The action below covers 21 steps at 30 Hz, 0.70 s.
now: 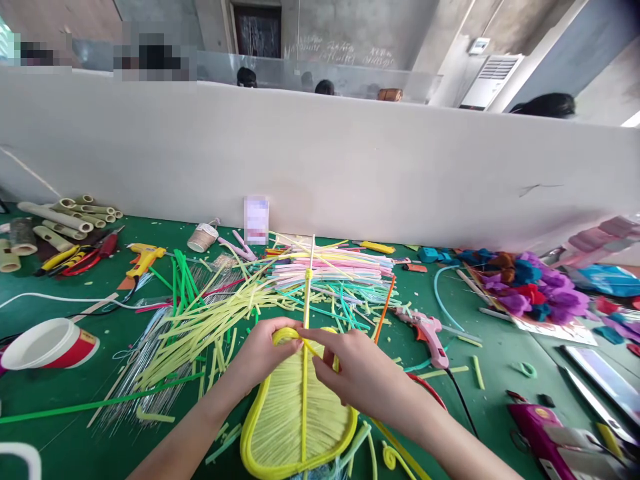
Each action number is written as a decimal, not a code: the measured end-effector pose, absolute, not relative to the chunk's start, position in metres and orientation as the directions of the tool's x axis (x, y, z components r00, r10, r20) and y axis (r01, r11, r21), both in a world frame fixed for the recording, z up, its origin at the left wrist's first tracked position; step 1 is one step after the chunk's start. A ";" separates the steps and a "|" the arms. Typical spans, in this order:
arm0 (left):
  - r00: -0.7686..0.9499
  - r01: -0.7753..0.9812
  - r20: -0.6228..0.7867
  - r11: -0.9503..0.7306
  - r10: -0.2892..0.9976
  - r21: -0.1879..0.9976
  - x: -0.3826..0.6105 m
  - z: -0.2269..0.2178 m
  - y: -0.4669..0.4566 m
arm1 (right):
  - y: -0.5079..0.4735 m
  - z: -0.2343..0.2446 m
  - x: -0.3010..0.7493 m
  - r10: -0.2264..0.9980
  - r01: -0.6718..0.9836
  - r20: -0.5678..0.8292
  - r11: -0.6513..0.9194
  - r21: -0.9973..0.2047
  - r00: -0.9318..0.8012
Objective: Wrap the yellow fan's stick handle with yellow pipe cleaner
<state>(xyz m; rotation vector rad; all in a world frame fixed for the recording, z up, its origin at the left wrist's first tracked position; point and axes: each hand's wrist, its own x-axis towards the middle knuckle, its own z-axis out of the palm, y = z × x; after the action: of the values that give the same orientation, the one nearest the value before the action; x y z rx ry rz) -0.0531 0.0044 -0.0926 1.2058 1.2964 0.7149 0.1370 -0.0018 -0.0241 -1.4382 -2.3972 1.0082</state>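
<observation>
A yellow leaf-shaped piece [295, 420], made of pale straws inside a yellow fuzzy rim, lies on the green table [500, 347] in front of me. A thin yellow stick [309, 280] runs up its middle. My left hand [263, 353] grips the rim's top at the left. My right hand [355, 373] pinches the rim and stick at the top right. Both hands are closed on the piece.
Loose coloured straws [330, 270] are heaped behind the piece. A pink glue gun [427, 333] lies to the right, a yellow glue gun [143, 259] at the left. A red paper cup [47, 345], bamboo tubes [65, 220] and purple felt flowers [540, 293] surround them. A white partition [320, 160] stands behind.
</observation>
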 end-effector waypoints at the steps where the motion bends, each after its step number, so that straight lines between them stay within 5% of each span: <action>1: 0.199 0.218 -0.313 0.270 0.929 0.938 -0.053 -0.094 0.005 | -0.001 -0.026 0.138 0.828 0.734 -0.183 0.340 -0.588 -0.530; 8: 0.184 0.269 -0.264 0.210 0.947 0.940 -0.053 -0.104 0.004 | -0.004 -0.045 0.139 0.828 0.826 -0.156 0.482 -0.294 -0.539; 14: 0.187 0.330 -0.245 0.174 0.951 0.928 -0.040 -0.106 0.003 | 0.005 -0.030 0.123 0.726 0.759 -0.291 0.651 -0.005 -0.624; 21: 0.247 0.280 -0.286 0.215 0.926 0.936 -0.041 -0.101 -0.001 | 0.008 -0.028 0.125 0.701 0.722 -0.228 0.691 -0.017 -0.676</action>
<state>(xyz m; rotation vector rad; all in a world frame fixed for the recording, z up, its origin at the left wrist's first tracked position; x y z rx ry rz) -0.0411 -0.0005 -0.1011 1.3112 1.2771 0.6792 0.1246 0.0083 -0.0277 -1.3096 -3.0744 0.1784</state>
